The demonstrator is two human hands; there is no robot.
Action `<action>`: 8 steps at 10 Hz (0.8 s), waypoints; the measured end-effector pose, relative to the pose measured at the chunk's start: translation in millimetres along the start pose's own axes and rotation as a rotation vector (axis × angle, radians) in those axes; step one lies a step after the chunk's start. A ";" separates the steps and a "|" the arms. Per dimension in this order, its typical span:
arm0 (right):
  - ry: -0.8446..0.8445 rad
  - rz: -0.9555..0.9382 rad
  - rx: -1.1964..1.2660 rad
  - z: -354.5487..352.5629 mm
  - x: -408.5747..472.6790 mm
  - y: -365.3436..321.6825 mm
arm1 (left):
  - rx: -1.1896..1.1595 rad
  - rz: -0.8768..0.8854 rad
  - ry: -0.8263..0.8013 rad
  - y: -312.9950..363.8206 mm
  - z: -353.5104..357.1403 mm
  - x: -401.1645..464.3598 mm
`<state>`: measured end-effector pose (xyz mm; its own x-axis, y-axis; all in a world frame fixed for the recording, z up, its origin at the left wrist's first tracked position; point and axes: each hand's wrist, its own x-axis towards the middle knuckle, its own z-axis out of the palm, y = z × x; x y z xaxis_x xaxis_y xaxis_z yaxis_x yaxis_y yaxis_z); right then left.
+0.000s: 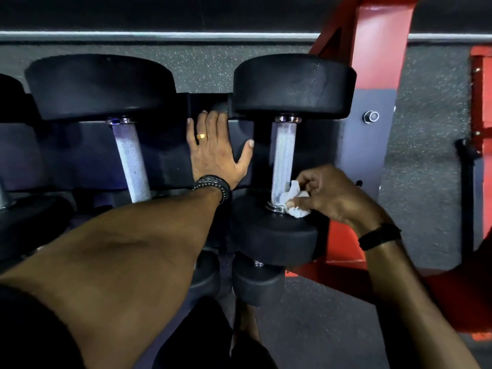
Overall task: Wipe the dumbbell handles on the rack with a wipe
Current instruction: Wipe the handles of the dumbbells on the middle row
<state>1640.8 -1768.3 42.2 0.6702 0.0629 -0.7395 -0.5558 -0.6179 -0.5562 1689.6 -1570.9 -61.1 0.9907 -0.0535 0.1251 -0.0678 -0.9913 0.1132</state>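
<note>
While the white wipe [295,199] sits bunched against the near end of the right-hand dumbbell's handle [283,155], just where the knurled bar meets the near weight head, I'd say the wiping of this handle is under way and at its lower limit. The right hand [330,194] pinches the wipe between thumb and curled fingers, wrist bent inward toward the handle from its right side. How much of the wipe wraps round the far side of the bar I can't quite make out from here.

The left hand [215,150] lies flat on the dark rack tray [165,155] just left of that handle, fingers straight and thumb spread toward it, holding nothing; it looks like a brace for leaning in.

Next, to my eye, the wipe needs drawing up the handle toward the far head, with some turning of the wrist to reach the underside. After that, the neighbouring handle [131,161], further left of the first and beyond the braced hand, looks not yet attended to.
</note>
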 end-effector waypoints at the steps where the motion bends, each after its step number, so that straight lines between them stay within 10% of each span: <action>1: 0.092 0.012 -0.019 2.4 -0.8 4.1 | 0.009 -0.002 -0.004 0.5 -0.7 -0.7; 3: 0.422 -0.023 0.162 37.1 5.2 5.5 | 0.015 0.002 0.003 0.4 0.0 -0.2; 8: 0.436 -0.054 0.356 37.6 -17.0 3.8 | 0.024 0.000 0.025 2.1 3.2 -0.8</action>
<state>1608.8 -1742.2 38.4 0.8016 -0.2895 -0.5231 -0.5959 -0.3151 -0.7387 1689.0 -1573.3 -64.1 0.9874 -0.0510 0.1499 -0.0649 -0.9939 0.0893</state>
